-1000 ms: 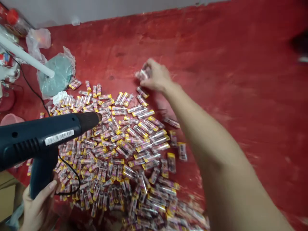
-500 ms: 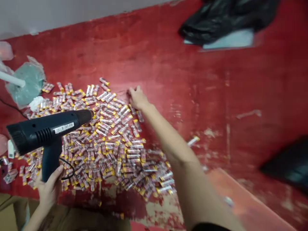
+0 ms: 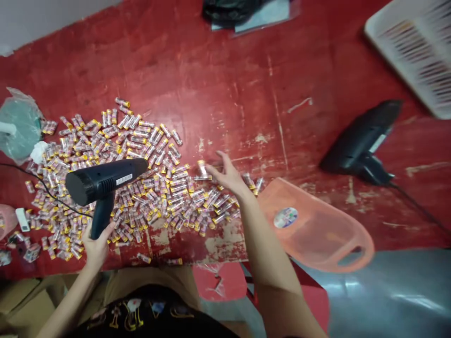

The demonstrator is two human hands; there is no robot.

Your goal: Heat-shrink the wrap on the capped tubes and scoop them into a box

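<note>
My left hand [image 3: 97,246] is closed round the handle of a dark heat gun [image 3: 105,180], whose nozzle points right over a wide pile of small tubes [image 3: 144,188]. These look like batteries in clear wrap, with yellow ends, and they lie in many directions. My right hand [image 3: 227,174] is open, fingers spread, above the right part of the pile. Close to its fingertips, one tube [image 3: 202,169] stands apart from the others; whether they touch I cannot tell. A few tubes [image 3: 252,183] lie just right of that wrist.
A translucent orange scoop [image 3: 317,225] overhangs the front edge of the red table [image 3: 218,70]. Further right lies a second heat gun [image 3: 362,143] with its cord. A white slatted basket [image 3: 419,51] sits at the far right, a black bag [image 3: 230,10] at the back.
The view has swung right and down. My right hand has come from the pile's far edge back toward its near right side, fingers now spread. My left hand still holds the heat gun.
</note>
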